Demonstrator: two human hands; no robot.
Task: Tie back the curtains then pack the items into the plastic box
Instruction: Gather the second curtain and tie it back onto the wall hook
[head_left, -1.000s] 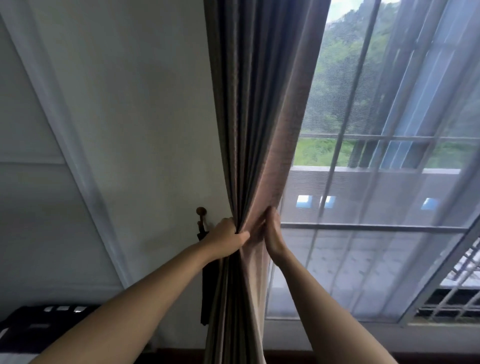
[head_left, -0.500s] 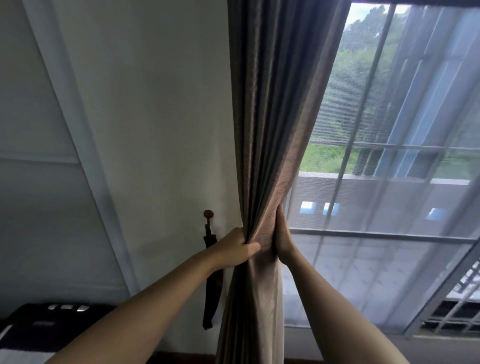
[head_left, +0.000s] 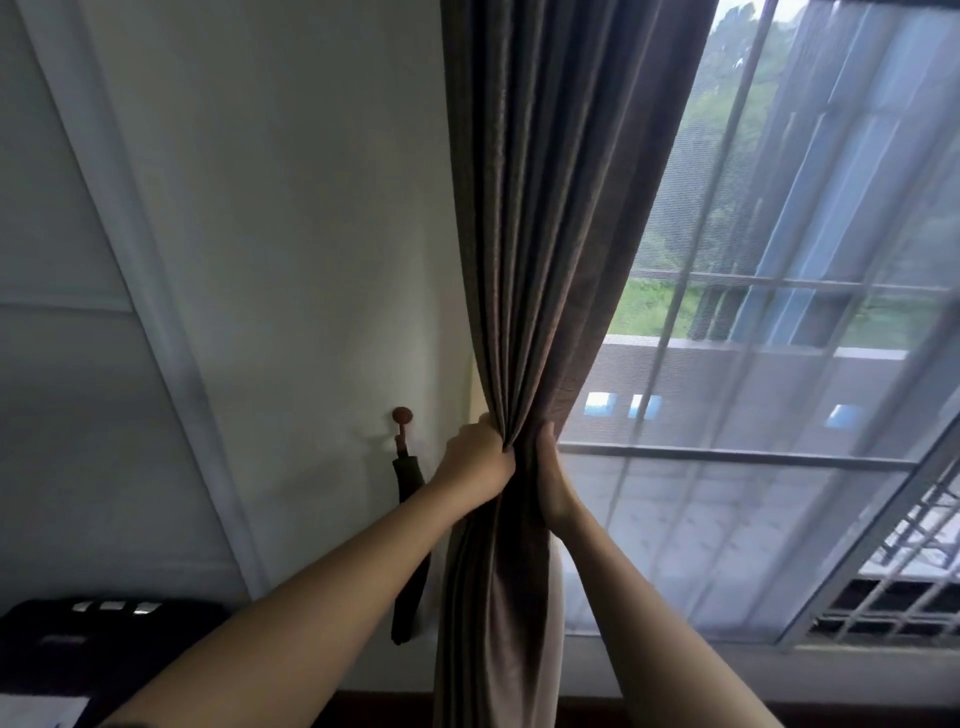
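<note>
Curtain gathered at frame centre, left hand fisted round its folds, right hand pressed flat against them; best keep bunch tight while reaching the tieback hanging from hook just left.

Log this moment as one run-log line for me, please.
step: gather curtain | left hand: grips curtain | right hand: presses curtain | tieback strap: on wall hook

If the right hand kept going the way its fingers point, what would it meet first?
Probably the curtain itself: the right hand lies flat against the gathered folds, fingers pointing up along them. Depth is unclear beyond that.
</note>
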